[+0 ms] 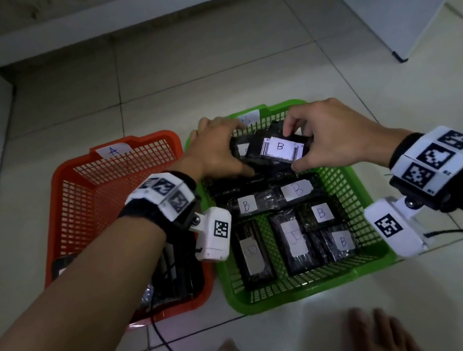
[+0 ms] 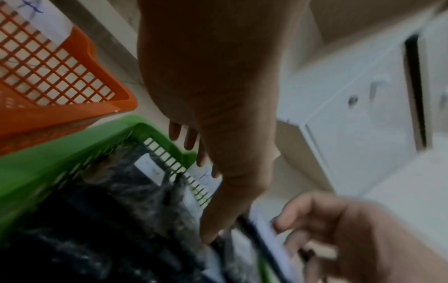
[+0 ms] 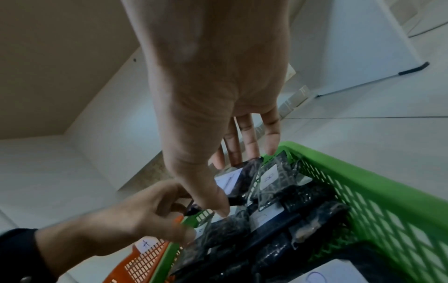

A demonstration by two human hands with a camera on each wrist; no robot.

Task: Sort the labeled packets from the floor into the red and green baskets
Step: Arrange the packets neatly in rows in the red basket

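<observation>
Packet (image 1: 279,148) marked B in both my hands, above far end of green basket (image 1: 354,188). Right hand (image 1: 334,134) pinches its right end, left hand (image 1: 218,150) curls round left end. Looks light, wrap crinkly, probably slick; grip edges. Red basket (image 1: 78,196) alongside.

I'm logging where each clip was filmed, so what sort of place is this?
Probably a room in a home: a tiled floor, white cabinet doors with handles beside it, and a red basket and green basket set on the floor.
</observation>
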